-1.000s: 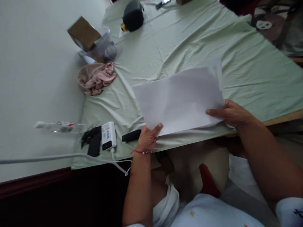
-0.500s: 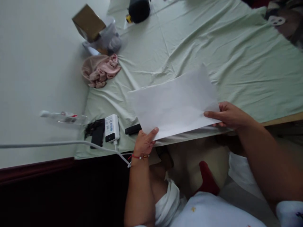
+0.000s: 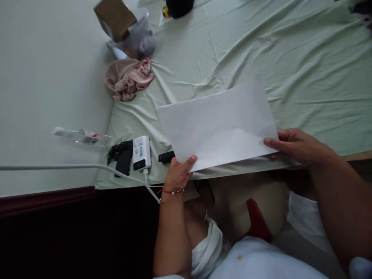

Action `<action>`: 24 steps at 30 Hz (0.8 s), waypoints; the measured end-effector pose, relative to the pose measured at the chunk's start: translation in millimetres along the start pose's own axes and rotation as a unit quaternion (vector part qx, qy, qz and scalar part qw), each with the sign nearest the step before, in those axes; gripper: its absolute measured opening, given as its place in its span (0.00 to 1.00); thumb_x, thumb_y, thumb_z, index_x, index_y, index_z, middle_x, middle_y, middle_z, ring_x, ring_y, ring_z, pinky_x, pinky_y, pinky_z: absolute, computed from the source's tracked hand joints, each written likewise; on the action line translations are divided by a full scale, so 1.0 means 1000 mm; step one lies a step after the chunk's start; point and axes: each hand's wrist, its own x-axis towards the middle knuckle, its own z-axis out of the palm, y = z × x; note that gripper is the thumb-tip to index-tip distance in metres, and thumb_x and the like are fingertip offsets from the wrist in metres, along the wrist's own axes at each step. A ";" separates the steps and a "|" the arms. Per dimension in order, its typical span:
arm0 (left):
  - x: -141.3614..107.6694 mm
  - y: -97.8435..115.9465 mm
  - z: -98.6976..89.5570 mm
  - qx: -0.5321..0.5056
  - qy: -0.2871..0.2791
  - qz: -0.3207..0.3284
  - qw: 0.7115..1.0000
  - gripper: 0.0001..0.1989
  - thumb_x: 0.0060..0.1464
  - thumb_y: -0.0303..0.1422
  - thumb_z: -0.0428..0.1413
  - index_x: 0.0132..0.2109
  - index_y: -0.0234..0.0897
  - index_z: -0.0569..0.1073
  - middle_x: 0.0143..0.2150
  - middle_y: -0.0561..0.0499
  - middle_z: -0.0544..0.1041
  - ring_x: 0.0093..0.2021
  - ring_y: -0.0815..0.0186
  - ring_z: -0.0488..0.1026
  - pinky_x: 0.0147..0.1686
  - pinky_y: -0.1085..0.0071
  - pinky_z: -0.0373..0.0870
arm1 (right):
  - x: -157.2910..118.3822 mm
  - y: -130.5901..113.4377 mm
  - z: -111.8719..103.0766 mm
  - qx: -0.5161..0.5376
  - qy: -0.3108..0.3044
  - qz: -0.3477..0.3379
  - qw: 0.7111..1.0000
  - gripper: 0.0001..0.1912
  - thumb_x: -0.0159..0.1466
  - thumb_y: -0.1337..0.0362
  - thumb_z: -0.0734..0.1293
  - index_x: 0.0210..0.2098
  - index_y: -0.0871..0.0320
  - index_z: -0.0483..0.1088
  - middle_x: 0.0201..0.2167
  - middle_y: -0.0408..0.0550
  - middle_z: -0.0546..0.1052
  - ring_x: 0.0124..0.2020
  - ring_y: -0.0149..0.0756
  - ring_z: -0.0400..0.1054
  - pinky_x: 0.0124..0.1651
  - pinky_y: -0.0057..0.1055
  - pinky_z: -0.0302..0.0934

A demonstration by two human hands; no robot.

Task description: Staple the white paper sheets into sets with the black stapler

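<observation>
Two bare hands hold a white, rectangular piece of paper (image 3: 221,126) near the front edge of a table spread with a wrinkled pale-green cloth (image 3: 314,77), as seen from the head camera. The paper's long axis runs left to right across the view, its right end tipped slightly toward the far side, its broad blank face turned up toward the camera.

At the near left corner, the left hand (image 3: 178,172) pinches the paper, thumb laid on top and pointing up and to the right, a red cord bracelet (image 3: 173,192) around the wrist. The right hand (image 3: 296,143) clasps the near right corner, its thumb flat on the face and pointing left, the forearm reaching in from the lower right.

Just beyond the left hand lies a small black object (image 3: 166,156), partly covered by that hand; a white power bank (image 3: 142,153) with a plugged-in cable sits farther left. Most fingers are hidden beneath the paper. Its far right corner is blurred, and whether it is one sheet or several, or touches the cloth, cannot be told. A dark rounded case (image 3: 180,7) is cut off at the top.
</observation>
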 end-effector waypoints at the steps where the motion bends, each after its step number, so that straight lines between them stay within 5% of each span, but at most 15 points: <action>1: 0.000 -0.001 -0.001 0.003 -0.006 0.002 1.000 0.25 0.34 0.40 0.78 0.41 0.39 0.82 0.33 0.49 0.83 0.23 0.70 0.70 0.15 0.77 0.54 | 0.000 0.000 0.002 0.026 -0.005 0.007 1.000 0.28 0.46 0.42 0.86 0.28 0.59 0.81 0.29 0.49 0.81 0.28 0.30 0.70 0.30 0.24 0.70; 7: -0.002 -0.002 -0.002 0.006 -0.024 0.005 1.000 0.25 0.35 0.40 0.78 0.41 0.40 0.81 0.30 0.53 0.81 0.20 0.72 0.65 0.14 0.77 0.55 | 0.003 -0.004 0.018 0.132 0.002 0.051 0.990 0.24 0.37 0.54 0.89 0.26 0.59 0.81 0.29 0.47 0.80 0.28 0.31 0.70 0.24 0.23 0.71; 13: -0.002 0.001 -0.002 0.016 -0.017 -0.016 1.000 0.25 0.32 0.43 0.79 0.36 0.37 0.81 0.28 0.54 0.79 0.19 0.75 0.62 0.13 0.78 0.53 | 0.006 -0.003 0.021 0.052 -0.024 0.034 0.998 0.19 0.46 0.53 0.86 0.22 0.59 0.79 0.23 0.48 0.78 0.22 0.30 0.69 0.22 0.23 0.68; 17: -0.001 0.004 -0.004 -0.010 -0.039 -0.023 0.999 0.28 0.29 0.44 0.81 0.34 0.33 0.81 0.26 0.55 0.77 0.17 0.80 0.55 0.13 0.80 0.49 | 0.008 0.000 0.017 0.059 0.021 0.008 0.998 0.21 0.47 0.52 0.85 0.21 0.59 0.76 0.17 0.45 0.73 0.18 0.27 0.64 0.18 0.21 0.60; 21: -0.003 0.001 -0.009 -0.014 -0.032 0.021 0.999 0.26 0.33 0.44 0.80 0.33 0.32 0.80 0.27 0.55 0.76 0.17 0.82 0.52 0.13 0.80 0.46 | 0.008 0.000 0.012 0.071 0.059 0.005 0.996 0.25 0.44 0.52 0.86 0.19 0.58 0.70 0.15 0.42 0.68 0.16 0.24 0.59 0.16 0.19 0.54; 24: -0.005 -0.004 -0.013 0.002 0.027 0.083 0.996 0.21 0.39 0.43 0.78 0.33 0.34 0.79 0.22 0.59 0.71 0.16 0.80 0.54 0.15 0.80 0.48 | 0.009 -0.001 0.010 0.085 0.075 0.013 0.993 0.24 0.43 0.54 0.86 0.19 0.58 0.70 0.15 0.42 0.68 0.16 0.23 0.58 0.15 0.19 0.52</action>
